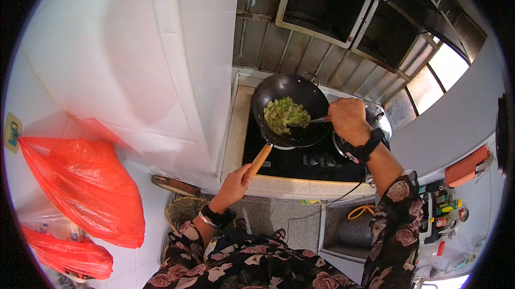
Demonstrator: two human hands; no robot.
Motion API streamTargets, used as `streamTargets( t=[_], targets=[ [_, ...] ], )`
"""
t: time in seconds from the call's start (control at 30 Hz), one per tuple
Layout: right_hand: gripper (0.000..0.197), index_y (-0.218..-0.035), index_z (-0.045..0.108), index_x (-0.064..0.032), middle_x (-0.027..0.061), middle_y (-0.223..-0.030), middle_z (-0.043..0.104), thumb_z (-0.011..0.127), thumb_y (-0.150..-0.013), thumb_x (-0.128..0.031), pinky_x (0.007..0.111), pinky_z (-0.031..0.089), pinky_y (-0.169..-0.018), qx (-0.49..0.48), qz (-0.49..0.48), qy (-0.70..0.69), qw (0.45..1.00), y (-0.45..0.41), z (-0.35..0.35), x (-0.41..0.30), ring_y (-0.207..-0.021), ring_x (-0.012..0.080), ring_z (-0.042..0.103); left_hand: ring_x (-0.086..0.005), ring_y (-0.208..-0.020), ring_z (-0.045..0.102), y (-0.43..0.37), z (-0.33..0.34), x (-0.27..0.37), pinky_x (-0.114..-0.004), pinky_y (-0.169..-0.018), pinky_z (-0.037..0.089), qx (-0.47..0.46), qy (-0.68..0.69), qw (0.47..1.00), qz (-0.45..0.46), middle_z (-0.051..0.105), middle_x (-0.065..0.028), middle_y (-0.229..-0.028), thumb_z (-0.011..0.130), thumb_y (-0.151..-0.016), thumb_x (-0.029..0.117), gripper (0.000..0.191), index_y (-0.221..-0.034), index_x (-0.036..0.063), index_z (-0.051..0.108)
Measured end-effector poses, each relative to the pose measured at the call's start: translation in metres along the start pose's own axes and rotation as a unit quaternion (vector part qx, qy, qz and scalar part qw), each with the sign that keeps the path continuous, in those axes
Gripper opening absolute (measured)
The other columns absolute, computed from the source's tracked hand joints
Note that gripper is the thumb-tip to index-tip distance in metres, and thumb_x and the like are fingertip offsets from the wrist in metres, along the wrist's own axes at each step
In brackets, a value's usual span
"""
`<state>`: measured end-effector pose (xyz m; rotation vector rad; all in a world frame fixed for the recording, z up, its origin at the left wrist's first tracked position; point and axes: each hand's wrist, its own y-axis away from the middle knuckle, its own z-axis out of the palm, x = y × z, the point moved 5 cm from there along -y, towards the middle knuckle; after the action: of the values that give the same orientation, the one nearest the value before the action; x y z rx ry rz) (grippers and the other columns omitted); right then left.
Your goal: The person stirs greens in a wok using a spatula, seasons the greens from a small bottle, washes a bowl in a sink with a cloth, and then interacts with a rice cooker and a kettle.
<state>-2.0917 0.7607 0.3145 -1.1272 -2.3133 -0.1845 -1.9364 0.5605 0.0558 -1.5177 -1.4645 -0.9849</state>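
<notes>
A dark wok point(281, 84) sits over the left side of a black gas stove point(289, 164). Chopped green vegetables point(283, 114) lie heaped in its bowl. My left hand point(235, 186) grips the wok's wooden handle point(260, 160) from the front left. In my right hand point(349, 120), above the wok's right rim, is a metal spatula point(318, 120). Its working end reaches into the vegetables and is partly hidden by them. Behind my right wrist stands a lidded pot or pan point(342, 150), mostly covered by my arm.
Red plastic bags point(88, 192) hang on the left wall. Below the counter, a gas cylinder point(354, 230) stands in an open cabinet, with a cable nearby. A woven basket point(183, 210) is on the floor. Bottles point(448, 206) crowd the right side. A range hood point(326, 3) hangs above.
</notes>
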Motion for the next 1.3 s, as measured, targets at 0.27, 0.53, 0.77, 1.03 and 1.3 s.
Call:
streamTargets(
  t=[0.27,0.53,0.77,1.03,1.3],
  targets=[
    [0.015,-0.070,0.072,-0.0091,0.0145,-0.075,0.066,0.071,-0.076,-0.023,0.039,0.052,-0.065,-0.013,-0.019,0.050,0.998,0.014,-0.020,0.023,-0.074,0.0299,0.067,-0.0387,-0.091,0.062,0.002,-0.007,-0.011,-0.041,-0.078,0.049,0.023,0.013,1.000,0.001,0.062,-0.0262,-0.107,0.058,-0.088,0.004,0.046,-0.132,-0.0030,0.046],
    [0.010,-0.076,0.073,-0.0108,0.0098,-0.082,0.069,0.064,-0.075,-0.013,0.038,0.053,-0.064,-0.009,-0.005,0.070,0.997,-0.001,0.021,-0.002,-0.079,0.0264,0.069,-0.0389,-0.092,0.063,0.000,-0.004,-0.007,-0.042,-0.079,0.049,0.058,-0.004,0.997,0.055,0.062,-0.0264,-0.106,0.058,-0.088,0.004,0.045,-0.131,-0.0026,0.046],
    [0.014,-0.082,0.075,-0.0199,0.0100,-0.080,0.066,0.068,-0.070,-0.016,0.037,0.051,-0.063,0.047,-0.004,0.000,0.999,0.010,-0.020,0.038,-0.073,0.0284,0.066,-0.0397,-0.093,0.062,0.005,-0.008,-0.011,-0.043,-0.079,0.049,0.043,-0.004,0.999,0.028,0.061,-0.0267,-0.107,0.058,-0.088,0.005,0.046,-0.132,-0.0020,0.046],
    [0.031,-0.099,0.075,-0.0185,0.0091,-0.092,0.071,0.073,-0.069,-0.026,0.041,0.052,-0.073,-0.122,0.012,-0.223,0.967,0.019,0.025,0.020,-0.084,0.0304,0.066,-0.0394,-0.093,0.062,0.002,0.000,-0.009,-0.042,-0.080,0.049,0.050,-0.020,0.997,0.057,0.061,-0.0262,-0.109,0.057,-0.088,0.003,0.047,-0.133,-0.0015,0.045],
    [0.027,-0.105,0.073,-0.0194,0.0103,-0.089,0.071,0.067,-0.079,-0.021,0.041,0.053,-0.075,-0.055,0.165,-0.247,0.953,0.013,0.039,0.035,-0.084,0.0298,0.068,-0.0375,-0.088,0.063,0.005,-0.006,-0.017,-0.042,-0.078,0.049,0.049,-0.017,0.998,0.040,0.062,-0.0257,-0.106,0.057,-0.088,0.002,0.048,-0.134,-0.0022,0.044]
  ],
)
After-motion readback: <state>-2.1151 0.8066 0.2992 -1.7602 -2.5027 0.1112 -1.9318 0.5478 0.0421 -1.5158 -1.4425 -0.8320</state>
